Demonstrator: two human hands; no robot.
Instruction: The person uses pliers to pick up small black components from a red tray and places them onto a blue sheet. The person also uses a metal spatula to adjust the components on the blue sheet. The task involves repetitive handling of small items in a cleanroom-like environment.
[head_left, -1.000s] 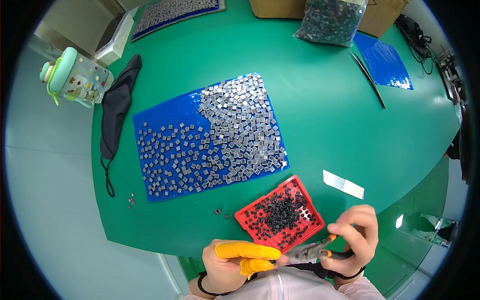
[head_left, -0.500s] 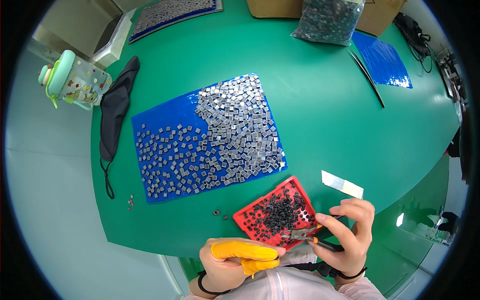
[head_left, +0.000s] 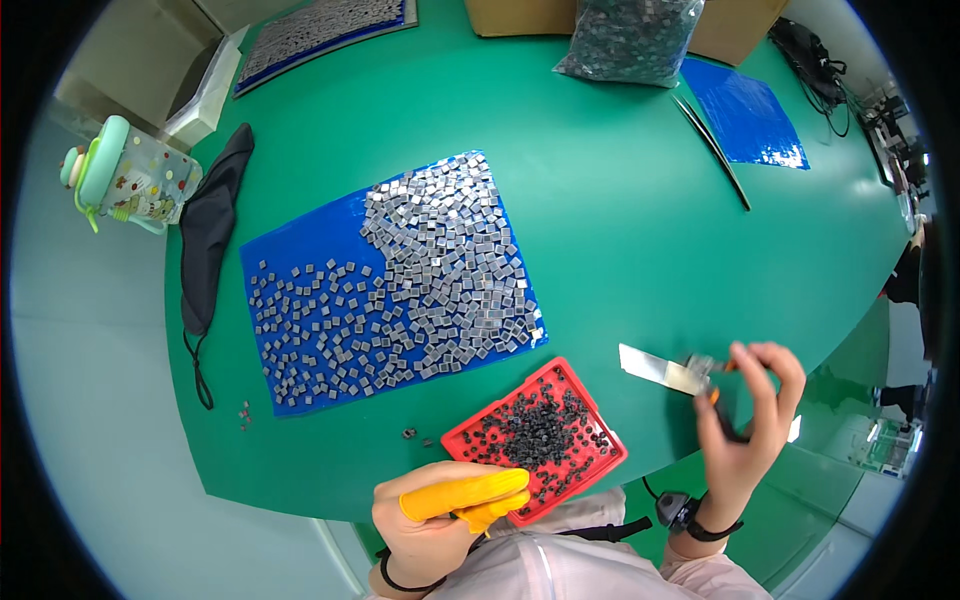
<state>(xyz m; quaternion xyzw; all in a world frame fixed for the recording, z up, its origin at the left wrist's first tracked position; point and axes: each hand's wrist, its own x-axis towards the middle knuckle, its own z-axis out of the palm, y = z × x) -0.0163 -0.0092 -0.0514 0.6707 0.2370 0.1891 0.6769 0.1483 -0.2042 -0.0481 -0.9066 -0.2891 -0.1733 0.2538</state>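
Presently, the green worktop (head_left: 590,250) carries a blue sheet (head_left: 310,238) left of its middle, dotted with grey squares (head_left: 440,260) that crowd toward its right edge. Cardboard (head_left: 520,18) and a clear bag (head_left: 635,40) of dark bits stand at the far edge; a black cloth item (head_left: 208,240) and a bottle (head_left: 150,178) lie by the left. Tweezers (head_left: 715,153) rest toward the far right corner, and a pale strip (head_left: 650,367) lies near the right edge, its end overlapped by the pliers (head_left: 704,366). Half a second ago those were over the red tray (head_left: 598,462); now the right hand (head_left: 752,415) grips them right of it. The left hand (head_left: 430,515) bends over the tray's near-left rim; whether its yellow-covered fingers (head_left: 465,495) pinch anything, I cannot tell. The tray sits askew at the near edge, its tiny black pieces (head_left: 540,430) heaped mid-floor; the pliers look blurred, orange-collared, dark-handled.
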